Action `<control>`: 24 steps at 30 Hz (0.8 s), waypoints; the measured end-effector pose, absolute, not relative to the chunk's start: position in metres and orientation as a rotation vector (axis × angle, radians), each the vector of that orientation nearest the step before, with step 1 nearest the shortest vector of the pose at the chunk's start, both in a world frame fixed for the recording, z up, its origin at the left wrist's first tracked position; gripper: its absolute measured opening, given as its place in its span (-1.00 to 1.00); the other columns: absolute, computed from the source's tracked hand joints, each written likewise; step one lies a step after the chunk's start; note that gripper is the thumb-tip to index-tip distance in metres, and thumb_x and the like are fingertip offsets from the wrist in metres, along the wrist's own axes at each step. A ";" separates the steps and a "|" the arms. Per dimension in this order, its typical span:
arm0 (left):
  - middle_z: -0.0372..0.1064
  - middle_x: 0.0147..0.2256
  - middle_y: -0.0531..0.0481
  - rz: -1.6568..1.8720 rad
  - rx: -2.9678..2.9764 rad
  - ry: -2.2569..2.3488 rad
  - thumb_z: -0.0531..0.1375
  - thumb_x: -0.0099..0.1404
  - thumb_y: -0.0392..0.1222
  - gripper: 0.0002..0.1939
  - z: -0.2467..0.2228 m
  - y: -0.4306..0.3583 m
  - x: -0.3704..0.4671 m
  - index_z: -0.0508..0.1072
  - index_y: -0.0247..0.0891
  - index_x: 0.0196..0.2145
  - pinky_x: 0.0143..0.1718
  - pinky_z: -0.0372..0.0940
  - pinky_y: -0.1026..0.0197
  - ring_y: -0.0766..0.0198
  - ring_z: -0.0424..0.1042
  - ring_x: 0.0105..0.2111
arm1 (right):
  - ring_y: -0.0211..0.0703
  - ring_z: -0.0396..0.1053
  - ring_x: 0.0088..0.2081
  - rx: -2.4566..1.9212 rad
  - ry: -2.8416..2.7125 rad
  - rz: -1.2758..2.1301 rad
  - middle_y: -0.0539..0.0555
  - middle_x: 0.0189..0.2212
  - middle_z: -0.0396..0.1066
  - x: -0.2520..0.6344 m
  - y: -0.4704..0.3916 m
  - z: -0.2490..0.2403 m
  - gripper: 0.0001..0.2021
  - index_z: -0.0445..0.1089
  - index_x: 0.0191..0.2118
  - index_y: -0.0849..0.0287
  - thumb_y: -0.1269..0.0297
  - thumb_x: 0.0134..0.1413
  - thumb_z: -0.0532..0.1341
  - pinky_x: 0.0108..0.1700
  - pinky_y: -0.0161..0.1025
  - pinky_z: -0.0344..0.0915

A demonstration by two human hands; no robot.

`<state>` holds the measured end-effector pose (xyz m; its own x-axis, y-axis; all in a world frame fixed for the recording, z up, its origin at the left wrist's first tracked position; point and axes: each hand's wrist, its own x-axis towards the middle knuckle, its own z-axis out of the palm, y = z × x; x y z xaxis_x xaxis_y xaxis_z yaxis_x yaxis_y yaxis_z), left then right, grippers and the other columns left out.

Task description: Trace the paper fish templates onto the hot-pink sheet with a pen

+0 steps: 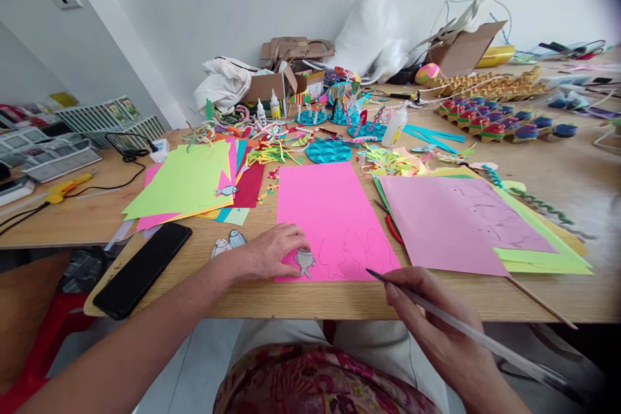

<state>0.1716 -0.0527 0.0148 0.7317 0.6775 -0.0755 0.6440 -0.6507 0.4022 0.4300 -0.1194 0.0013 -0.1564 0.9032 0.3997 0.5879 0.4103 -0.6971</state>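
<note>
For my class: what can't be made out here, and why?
In the head view:
- Grey fish cutout: partly covered by the left hand.
- Wooden stick: upper end under the mauve sheet.
- Red-handled scissors: partly hidden by that sheet.
- Nearest glue bottle: label too small to read.
- Right forearm: cut off by bottom edge.

No words or numbers can be read here. The little bottle with the yellow label (275, 105) has some print on it (much too tiny to make out). The bigger white bottle (395, 126) has a label too, but it is blurry. The brown cardboard (295, 48) at the back has small marks, also too small to read.
</note>
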 end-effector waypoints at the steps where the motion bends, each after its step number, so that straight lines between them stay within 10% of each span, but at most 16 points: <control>1: 0.23 -0.13 -0.10 0.108 2.533 1.013 0.27 0.10 -0.22 -0.64 0.015 -0.052 0.172 0.34 -0.32 -0.13 -0.03 0.12 0.16 0.14 0.23 -0.10 | -0.30 0.34 -0.56 -1.274 -1.864 0.505 -0.05 -0.58 0.40 0.426 -0.118 0.000 -0.90 0.34 -0.39 0.13 0.30 0.07 0.10 -0.58 -0.42 0.23; 24: 0.25 -0.14 -0.11 0.209 2.563 0.986 0.29 0.08 -0.19 -0.61 0.007 -0.051 0.168 0.33 -0.32 -0.13 -0.03 0.13 0.17 0.16 0.23 -0.10 | -0.11 0.38 -0.33 -0.863 -2.348 0.286 0.13 -0.41 0.47 0.366 -0.094 -0.019 -0.78 0.33 -0.21 0.23 0.51 0.11 -0.01 -0.36 -0.25 0.35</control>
